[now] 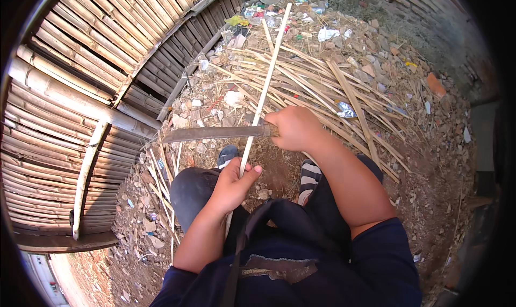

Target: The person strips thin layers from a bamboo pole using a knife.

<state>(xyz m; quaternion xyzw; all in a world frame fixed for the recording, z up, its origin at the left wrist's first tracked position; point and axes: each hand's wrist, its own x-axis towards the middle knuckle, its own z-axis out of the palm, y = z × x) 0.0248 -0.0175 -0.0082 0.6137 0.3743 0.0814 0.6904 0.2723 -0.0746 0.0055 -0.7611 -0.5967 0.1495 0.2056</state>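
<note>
My left hand (232, 184) is closed around the lower part of a long pale bamboo strip (267, 76), thumb along its side. The strip slants up and away to the right, its far end above the ground litter. In my right hand (296, 128) is the handle of a machete (215, 134), fist closed round it. The dark, worn blade points left and crosses the strip a little above my left hand. The blade looks to be against the strip, but whether it cuts in I cannot tell. Below my left hand, the strip's lower end is mostly hidden by my forearm.
Ahead lies a loose pile of split bamboo strips (317, 87) on stony, littered ground. More thin strips (161, 183) lie beside my left knee. A bamboo slat wall (64, 113) stands close on the left, a brick wall (414, 6) at the far right. My shoes (310, 179) are just below the blade.
</note>
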